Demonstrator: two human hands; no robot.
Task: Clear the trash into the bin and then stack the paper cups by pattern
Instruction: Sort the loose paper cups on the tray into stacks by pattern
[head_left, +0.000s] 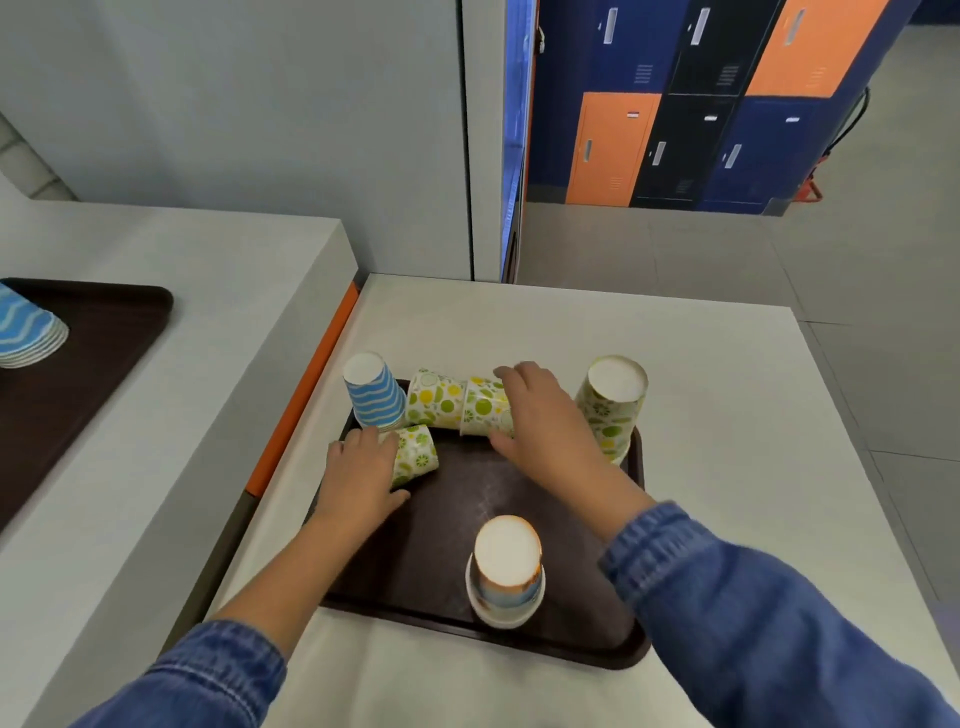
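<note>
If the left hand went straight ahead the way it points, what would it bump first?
Most likely the upside-down blue striped cup, just beyond the fingertips of the left hand. That hand grips a lime-patterned cup lying on its side. Depth is hard to judge.

Blue-wave cup (375, 391) is set upside down at the far-left corner of the tray (457, 525). Two citrus cups are laid on their sides along the far edge, touching end to end: outer citrus cup (435, 399), and inner citrus cup (484, 406), which is gripped by the right hand (540, 421). Small citrus cup (416, 453) is laid on its side and gripped by the left hand (358, 467). Citrus stack (613, 408) is inverted at the far right, orange-rimmed stack (508, 571) is inverted at the near edge, and blue-wave stack (26, 332) is kept on the second tray (104, 343).
</note>
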